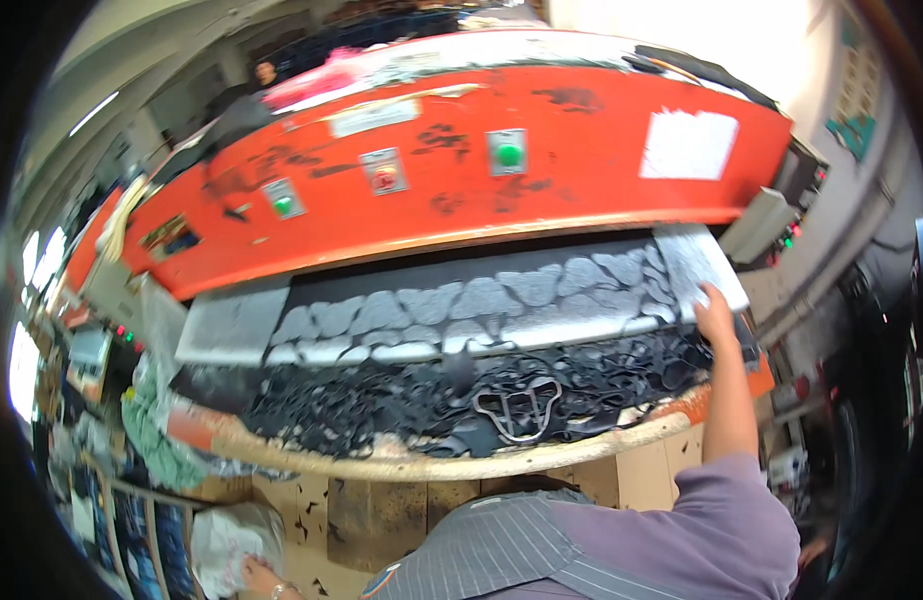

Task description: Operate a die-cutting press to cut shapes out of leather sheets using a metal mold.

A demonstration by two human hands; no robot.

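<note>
My right hand (714, 314) reaches to the right end of the silvery metal bed (694, 262); its thumb and forefinger stand apart at the plate's edge. A black sheet (382, 283) with rows of curved cut-out gaps lies on the bed, bare metal showing through. In front of it, a heap of black offcut strips (352, 405) covers the ledge. On that heap rests a metal cutting die (519, 410) with a curved outline. Down at the lower left, my left hand (262, 577) is at a whitish bag (232, 530), its fingers stretched out and seemingly empty.
Above the bed spans a red press beam (582, 120) with green and red push buttons. Control boxes (762, 225) flank it. A pale padded edge (452, 465) runs along the ledge's front. Crates (147, 540) stand lower left, and a person (267, 72) is far behind.
</note>
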